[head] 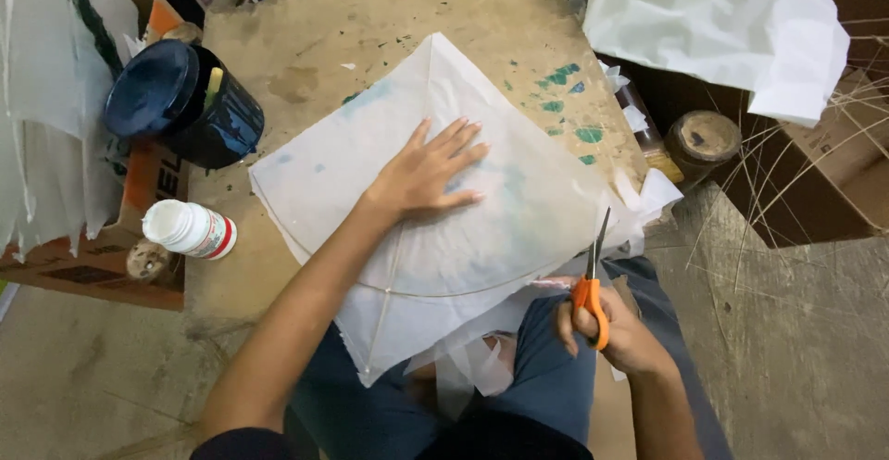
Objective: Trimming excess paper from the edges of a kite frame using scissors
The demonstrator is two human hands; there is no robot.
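A white paper kite [435, 210] is laid flat on a worn board [370, 25], its lower corner hanging over the near edge above the person's lap. The left hand [426, 177] is pressed palm down on the kite's middle, fingers spread wide, nothing gripped. Orange-handled scissors [593, 279] are held in the right hand [616, 330] at the kite's right edge, fingers closed through the handles, blades pointed up along the paper edge. Left of the kite, a dark can [181, 103] and a white bottle [188, 229] on its side are seen. Crumpled white paper [713, 25] is piled to the kite's upper right.
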